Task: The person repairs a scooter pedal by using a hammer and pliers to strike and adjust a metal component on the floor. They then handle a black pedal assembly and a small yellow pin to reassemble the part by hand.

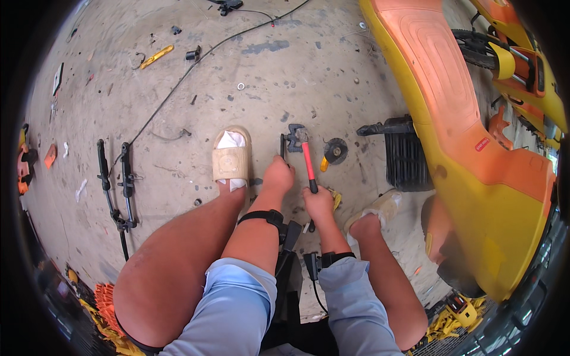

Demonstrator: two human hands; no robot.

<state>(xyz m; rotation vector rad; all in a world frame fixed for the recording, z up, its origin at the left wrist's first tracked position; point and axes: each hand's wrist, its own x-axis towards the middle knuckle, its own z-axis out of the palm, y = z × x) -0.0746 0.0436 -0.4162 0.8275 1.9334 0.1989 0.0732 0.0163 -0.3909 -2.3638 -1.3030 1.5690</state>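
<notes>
My right hand (319, 204) is closed round the black grip of a hammer (307, 160) with a red handle. Its grey head is down beside a small dark metal bracket (293, 136) on the concrete; whether they touch I cannot tell. My left hand (279, 175) is closed on a short black rod (282, 145), which stands up from the fingers at the bracket's left side. What the rod's lower end looks like is hidden in the fist. To the right of the hammer lies a black disc (336, 151) with a yellow tab (324, 164).
A big yellow and orange vehicle body (457, 118) with a black footrest (407, 154) takes up the right. Fork tubes (119, 184) lie left, joined to a long black cable (178, 83). Slippered feet (230, 157) flank the work. A washer (241, 86) and a yellow lever (157, 56) lie farther off.
</notes>
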